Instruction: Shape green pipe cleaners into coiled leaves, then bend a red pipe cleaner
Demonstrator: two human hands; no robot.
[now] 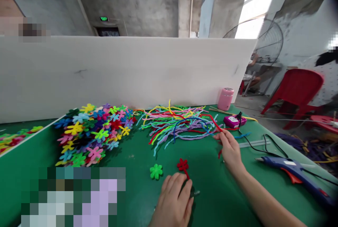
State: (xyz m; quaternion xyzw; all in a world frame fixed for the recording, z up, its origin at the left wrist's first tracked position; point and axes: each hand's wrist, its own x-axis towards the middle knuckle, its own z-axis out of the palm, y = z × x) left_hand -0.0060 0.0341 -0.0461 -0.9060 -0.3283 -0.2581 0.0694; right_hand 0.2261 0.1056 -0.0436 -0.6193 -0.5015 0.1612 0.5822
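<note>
My left hand (174,197) rests low on the green table, fingers curled around the stem of a red pipe-cleaner flower (182,164). A small glassy-looking piece (195,193) pokes out beside those fingers; its kind is unclear. Just left of the red flower lies a green pipe-cleaner flower (156,171). Further right, my right hand (231,149) pinches a red pipe cleaner (214,121) between thumb and fingers. That strand stretches back to a loose heap of colourful pipe cleaners (182,125).
A big pile of colourful flowers (95,132) stands on the left. White board (126,72) walls off the table's back. On the right are a pink canister (225,99), a purple box (235,120), clear sticks (255,143) and a blue glue gun (295,174) with a black cord.
</note>
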